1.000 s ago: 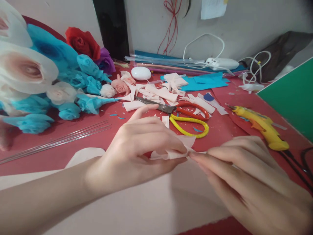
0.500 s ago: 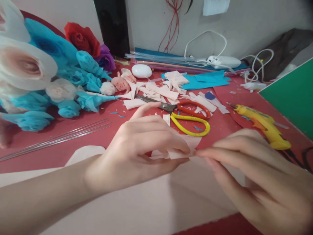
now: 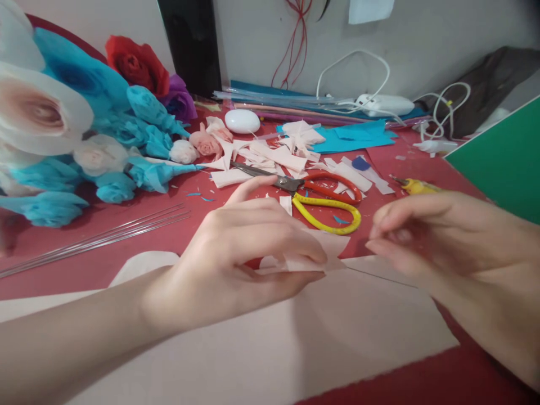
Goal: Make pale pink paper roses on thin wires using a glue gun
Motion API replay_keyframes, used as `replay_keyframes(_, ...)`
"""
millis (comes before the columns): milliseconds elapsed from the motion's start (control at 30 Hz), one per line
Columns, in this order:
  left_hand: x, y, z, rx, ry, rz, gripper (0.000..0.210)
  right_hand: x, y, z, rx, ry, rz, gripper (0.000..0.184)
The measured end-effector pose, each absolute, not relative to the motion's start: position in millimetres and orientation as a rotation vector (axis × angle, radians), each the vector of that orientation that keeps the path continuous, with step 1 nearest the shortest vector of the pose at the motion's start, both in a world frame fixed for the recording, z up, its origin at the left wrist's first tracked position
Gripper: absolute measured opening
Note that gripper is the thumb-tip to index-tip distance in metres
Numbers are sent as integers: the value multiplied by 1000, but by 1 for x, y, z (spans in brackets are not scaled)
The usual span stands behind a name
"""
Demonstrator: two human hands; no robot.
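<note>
My left hand [image 3: 253, 242] is closed in a pinch on a pale pink crepe paper petal [image 3: 333, 243], its thumb below and its fingers above. A thin wire [image 3: 382, 277] runs from the petal to the right, its far end passing behind my right hand. My right hand [image 3: 447, 247] is raised just right of the petal, fingers loosely curled, the thumb apart from them and nothing visible between. Under both hands lies a large pale pink paper sheet [image 3: 371, 332]. Scissors [image 3: 295, 184] with one red and one yellow handle lie just beyond the left hand.
Blue, white, red and purple paper flowers [image 3: 113, 132] crowd the left side. Several thin metal wires [image 3: 97, 242] lie below them. Paper scraps [image 3: 282, 154] litter the red tabletop [image 3: 236, 202]. A yellow glue gun [image 3: 417, 185] is partly covered by my right hand; a green board [image 3: 502, 163] stands at right.
My right hand has let go at the petal's end, moved right and up, and turned palm inward, uncovering the wire. My left hand keeps its pinch in nearly the same place.
</note>
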State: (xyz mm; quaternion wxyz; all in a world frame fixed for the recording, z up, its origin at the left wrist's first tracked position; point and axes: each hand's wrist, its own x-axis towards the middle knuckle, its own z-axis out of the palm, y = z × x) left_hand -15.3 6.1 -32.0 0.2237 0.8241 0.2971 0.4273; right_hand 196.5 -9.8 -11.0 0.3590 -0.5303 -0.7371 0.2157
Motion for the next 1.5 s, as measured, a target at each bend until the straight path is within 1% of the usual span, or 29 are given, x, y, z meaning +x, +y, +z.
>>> replay_keyframes(67, -15, 6, -34, 2255, 835, 1200, 7, 199, -9, -8, -1442, -1859, 506, 14)
replay_keyframes(100, -15, 6, -35, 2245, 842, 1218, 9, 201, -9, -7, -1462, -1811, 540, 15)
replay_keyframes(267, -13, 5, -38, 2223, 853, 1230, 13, 209, -2, -8, -1459, -1578, 1126, 16)
replay_keyframes(400, -14, 4, -36, 2229, 869, 1202, 14, 206, 8, -8, -1456, -1517, 1256, 23)
replay_keyframes(733, -14, 6, -36, 2228, 861, 1205, 10, 203, 11, -11, -1223, -1335, 1511, 9)
replay_keyframes(833, -15, 6, -36, 2241, 872, 1203, 10, 205, 11, -10, -1253, -1410, 1484, 6)
replay_keyframes(933, -14, 6, -36, 2244, 865, 1216, 10, 205, 11, -11, -1270, -1548, 1367, 7)
replay_keyframes(1167, -13, 4, -34, 2225, 882, 1214, 9, 202, 12, -12, -1468, -1659, 992, 24)
replay_keyframes(1433, -14, 4, -33, 2229, 874, 1209, 11, 203, 13, -9, -1554, -1683, 880, 20)
replay_keyframes(1500, -14, 4, -33, 2234, 877, 1205, 11, 205, 15, -11, -1533, -1670, 938, 20)
